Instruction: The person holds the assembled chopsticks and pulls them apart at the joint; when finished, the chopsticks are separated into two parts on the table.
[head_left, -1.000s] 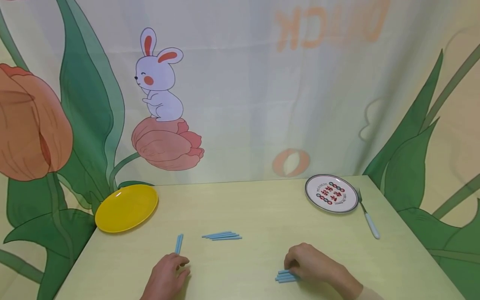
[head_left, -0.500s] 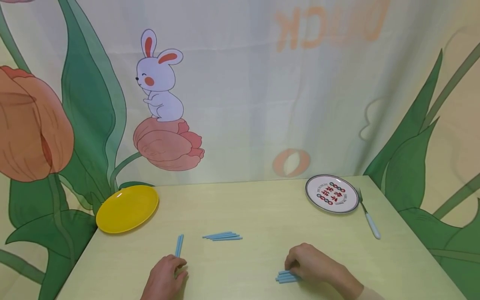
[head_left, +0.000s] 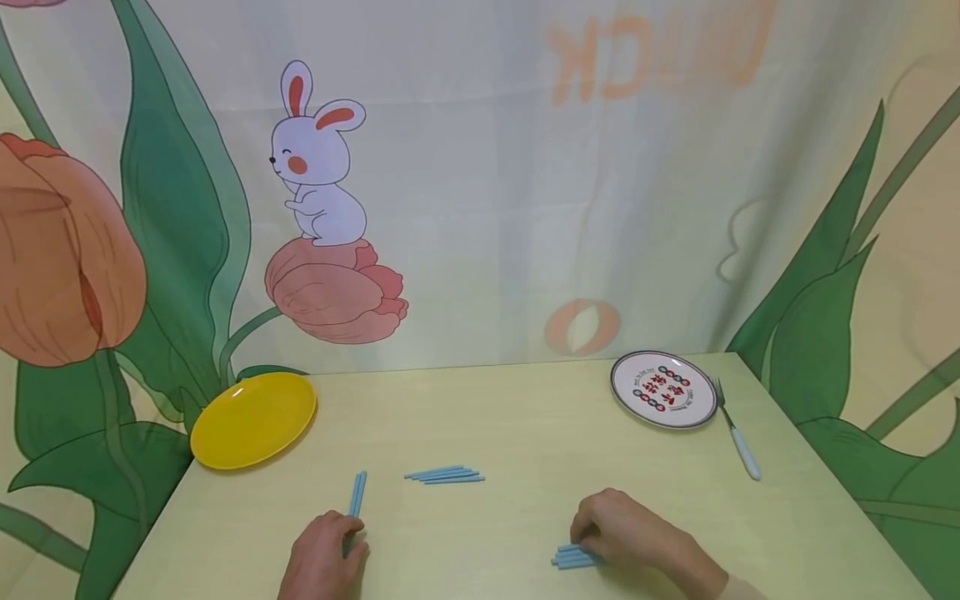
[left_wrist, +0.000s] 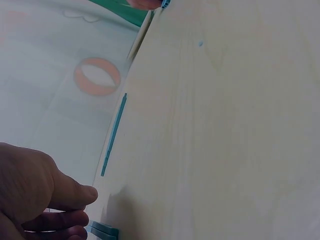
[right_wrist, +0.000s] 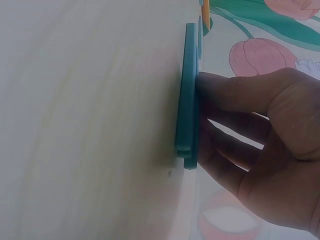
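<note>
In the head view, my left hand (head_left: 324,554) is at the near end of a pair of light blue sticks (head_left: 357,493), its index finger crossing over them. The left wrist view has thumb and fingers loosely bent, tips apart, with the stick ends (left_wrist: 104,230) just below. At the right, my right hand (head_left: 618,527) holds a small bundle of blue sticks (head_left: 572,557) low at the table, and their left ends stick out from under the fingers. Thumb and fingertips meet the bundle (right_wrist: 187,95) in the right wrist view. More blue sticks (head_left: 446,475) lie between the hands.
A yellow plate (head_left: 255,421) sits at the table's back left. A white plate with red print (head_left: 663,389) stands at the back right, beside a fork with a pale handle (head_left: 742,450). Behind the pale table (head_left: 465,417) hangs a printed curtain (head_left: 480,208).
My left hand has drawn slightly back and left along its sticks, and the gap between index finger and thumb has narrowed. The right hand and its bundle have stayed in place.
</note>
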